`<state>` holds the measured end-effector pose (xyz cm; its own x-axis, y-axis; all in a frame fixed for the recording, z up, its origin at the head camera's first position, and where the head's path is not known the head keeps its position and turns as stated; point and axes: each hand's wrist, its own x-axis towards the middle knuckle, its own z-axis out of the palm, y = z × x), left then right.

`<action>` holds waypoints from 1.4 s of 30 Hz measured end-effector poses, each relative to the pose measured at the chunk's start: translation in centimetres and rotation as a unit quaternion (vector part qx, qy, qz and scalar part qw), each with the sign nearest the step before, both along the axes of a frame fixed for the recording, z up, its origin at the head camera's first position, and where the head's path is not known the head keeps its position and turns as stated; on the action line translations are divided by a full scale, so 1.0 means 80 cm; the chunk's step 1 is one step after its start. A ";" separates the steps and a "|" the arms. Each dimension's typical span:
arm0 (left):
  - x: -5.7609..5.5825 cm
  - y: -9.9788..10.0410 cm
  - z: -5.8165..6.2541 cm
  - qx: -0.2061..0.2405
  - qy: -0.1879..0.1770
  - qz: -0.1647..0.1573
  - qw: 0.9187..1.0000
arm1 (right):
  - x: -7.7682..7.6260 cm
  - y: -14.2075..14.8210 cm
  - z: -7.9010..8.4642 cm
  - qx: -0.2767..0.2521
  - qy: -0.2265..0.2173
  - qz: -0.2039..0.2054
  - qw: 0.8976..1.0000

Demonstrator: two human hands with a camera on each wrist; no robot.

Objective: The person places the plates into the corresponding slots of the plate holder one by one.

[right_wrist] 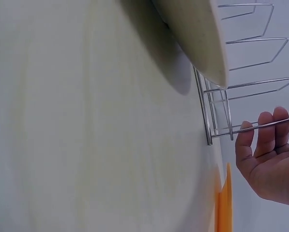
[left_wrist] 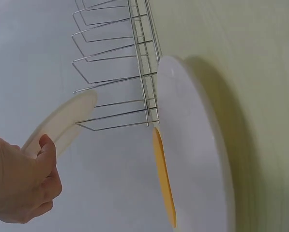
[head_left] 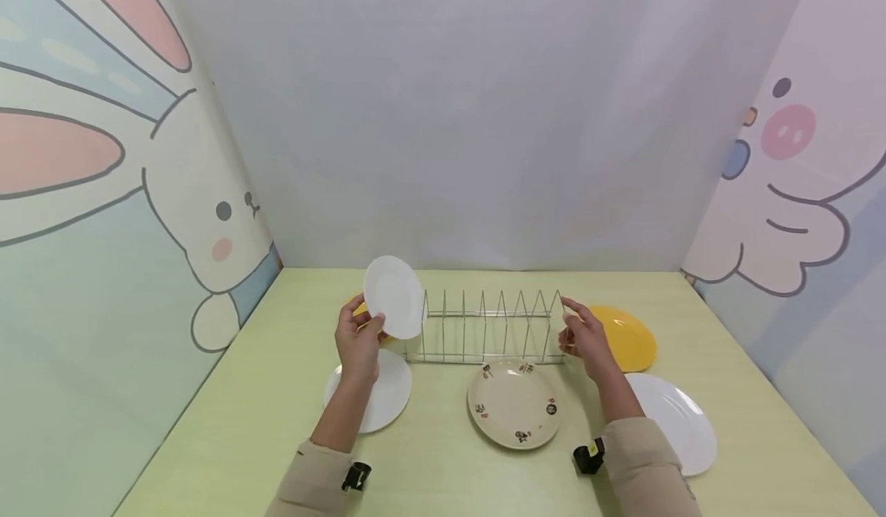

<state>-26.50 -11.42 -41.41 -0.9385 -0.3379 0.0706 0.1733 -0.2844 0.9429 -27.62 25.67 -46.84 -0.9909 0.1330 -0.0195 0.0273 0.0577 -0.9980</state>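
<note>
My left hand [head_left: 358, 341] pinches a small white plate [head_left: 393, 298] by its lower left rim, thumb on the near face. The plate is held up, tilted, at the left end of a wire dish rack [head_left: 450, 362]. In the left wrist view the raised plate [left_wrist: 69, 113] overlaps the rack's end wires. My right hand [head_left: 588, 341] grips the rack's right end wire, with its fingers [right_wrist: 265, 133] around the wire in the right wrist view. A beige plate [head_left: 515, 407] with small dark and red motifs lies just in front of the rack.
A white plate [head_left: 393, 395] lies below my left forearm, with a yellow plate [head_left: 354, 303] mostly hidden behind my left hand. At the right lie another yellow plate [head_left: 628, 340] and a white plate [head_left: 674, 423], partly under my right sleeve. A grey backdrop [head_left: 477, 117] stands behind the table.
</note>
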 end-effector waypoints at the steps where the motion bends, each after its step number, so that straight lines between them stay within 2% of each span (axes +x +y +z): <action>1: 0.000 0.001 -0.001 0.001 0.000 -0.001 1.000 | 0.000 0.000 0.000 -0.001 0.001 0.000 1.000; 12: -0.011 0.011 0.004 -0.006 -0.001 -0.018 1.000 | -0.003 0.001 0.001 0.009 0.013 -0.005 1.000; 19: -0.017 0.016 0.005 -0.044 -0.007 -0.030 0.999 | -0.002 -0.003 0.003 0.011 0.005 -0.013 1.000; 29: -0.025 0.026 -0.010 -0.116 -0.019 -0.054 0.992 | -0.003 -0.001 0.001 0.006 0.000 -0.014 1.000; 42: -0.029 0.028 -0.020 -0.155 -0.037 -0.055 0.986 | -0.002 0.000 0.000 -0.010 -0.013 -0.018 1.000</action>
<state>-28.84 -9.17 -43.00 -0.9747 -0.2065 0.0850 0.0857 0.0056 0.9963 -27.82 25.68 -46.84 -0.9846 0.1682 -0.0478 0.0546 0.0359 -0.9979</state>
